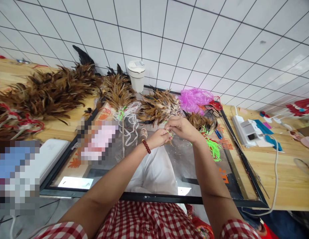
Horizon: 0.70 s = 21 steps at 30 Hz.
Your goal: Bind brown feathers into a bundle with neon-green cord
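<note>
My left hand (159, 137), with a dark red bead bracelet at the wrist, and my right hand (181, 127) meet over a glass-topped frame (149, 196). Together they pinch a small bundle of brown feathers (158, 108) bound with a thin green string (170, 133). The feather tips fan out away from me, behind my fingers. Another tied feather bundle (118, 91) with green string lies to the left, and a third (200, 121) sits just right of my right hand.
A large heap of brown feathers (47, 91) covers the wooden table at left. A white lidded cup (136, 74) stands by the tiled wall. Pink plastic (194, 99), green string strands (213, 147), white ribbon (131, 122) and a white device with cable (248, 132) lie nearby.
</note>
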{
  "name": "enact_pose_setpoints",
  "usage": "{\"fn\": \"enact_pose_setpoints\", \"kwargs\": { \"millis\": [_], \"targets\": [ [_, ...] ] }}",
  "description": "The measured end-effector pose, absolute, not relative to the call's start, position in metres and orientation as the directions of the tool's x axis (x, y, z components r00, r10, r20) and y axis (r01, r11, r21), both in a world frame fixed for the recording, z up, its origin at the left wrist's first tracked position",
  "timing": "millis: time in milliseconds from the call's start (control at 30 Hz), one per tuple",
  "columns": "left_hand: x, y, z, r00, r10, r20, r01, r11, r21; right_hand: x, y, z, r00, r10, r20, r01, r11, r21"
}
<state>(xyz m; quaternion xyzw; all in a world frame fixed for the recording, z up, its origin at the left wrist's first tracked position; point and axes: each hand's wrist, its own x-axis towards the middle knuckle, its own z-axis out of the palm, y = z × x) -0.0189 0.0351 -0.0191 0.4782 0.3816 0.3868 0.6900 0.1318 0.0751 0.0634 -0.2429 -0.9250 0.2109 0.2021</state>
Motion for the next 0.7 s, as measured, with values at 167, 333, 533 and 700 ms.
{"fn": "enact_pose_setpoints", "kwargs": {
  "millis": [167, 333, 533, 700],
  "targets": [
    [-0.024, 0.032, -0.014, 0.451, 0.886, -0.103, -0.355, 0.285, 0.89, 0.139, 0.092, 0.036, -0.723, 0.675, 0.147, 0.482, 0.646, -0.592],
    [-0.027, 0.038, -0.012, 0.308, 0.943, -0.129, -0.483, 0.272, 0.833, 0.135, 0.075, 0.054, -0.688, 0.717, -0.113, 0.705, 0.624, -0.337],
    [-0.023, 0.037, -0.01, 0.175, 0.982, 0.065, -0.201, -0.029, 0.979, 0.122, 0.048, 0.087, -0.761, 0.637, 0.118, 0.616, 0.768, -0.175],
    [-0.023, 0.029, -0.008, 0.357, 0.93, 0.082, -0.153, -0.028, 0.988, 0.131, 0.069, 0.069, -0.676, 0.715, 0.18, 0.664, 0.696, -0.273]
  ]
}}
